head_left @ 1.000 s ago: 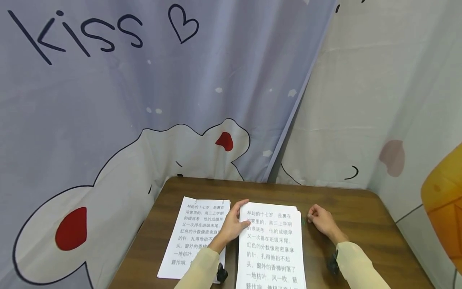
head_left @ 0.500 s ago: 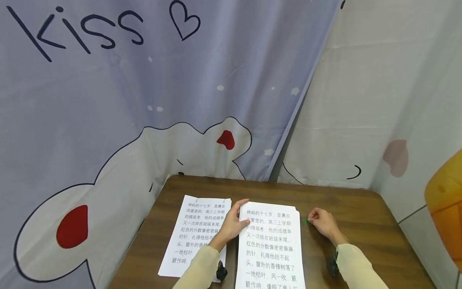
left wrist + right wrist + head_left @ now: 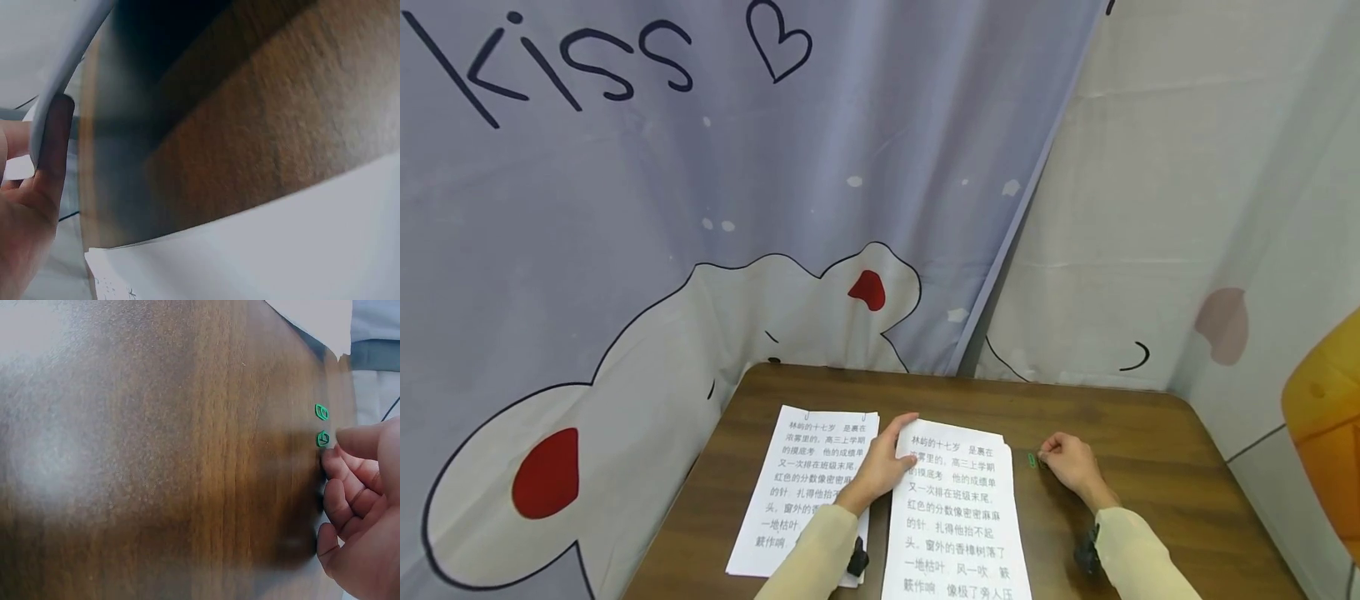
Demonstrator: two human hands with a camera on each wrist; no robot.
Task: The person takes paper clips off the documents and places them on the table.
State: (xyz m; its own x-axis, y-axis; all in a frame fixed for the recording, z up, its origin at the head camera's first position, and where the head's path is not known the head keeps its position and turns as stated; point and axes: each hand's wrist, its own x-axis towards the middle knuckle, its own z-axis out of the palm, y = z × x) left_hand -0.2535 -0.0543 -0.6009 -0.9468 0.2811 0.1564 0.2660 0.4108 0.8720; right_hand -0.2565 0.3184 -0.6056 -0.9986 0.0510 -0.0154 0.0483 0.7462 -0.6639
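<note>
My left hand (image 3: pixel 880 471) grips a printed stack of paper (image 3: pixel 955 517) by its upper left edge. The left wrist view shows the thumb on one side of the sheets (image 3: pixel 72 47) and fingers (image 3: pixel 53 150) on the other, with that edge raised off the table. To the right of the stack, my right hand (image 3: pixel 1071 465) rests low over the table with curled fingers. Two green paper clips lie at its fingertips in the right wrist view, a farther clip (image 3: pixel 322 412) and a nearer clip (image 3: pixel 322 439). Whether the fingers pinch anything is unclear.
Another printed stack (image 3: pixel 812 475), with clips (image 3: pixel 807 416) along its top edge, lies to the left, partly under my left forearm. The brown wooden table (image 3: pixel 1150 425) ends at a printed curtain (image 3: pixel 775 317) behind it.
The held stack's right edge has shifted left and the stack tilts slightly. My right hand stays nearly in place, while the green clips beside its fingertips have come into clearer view.
</note>
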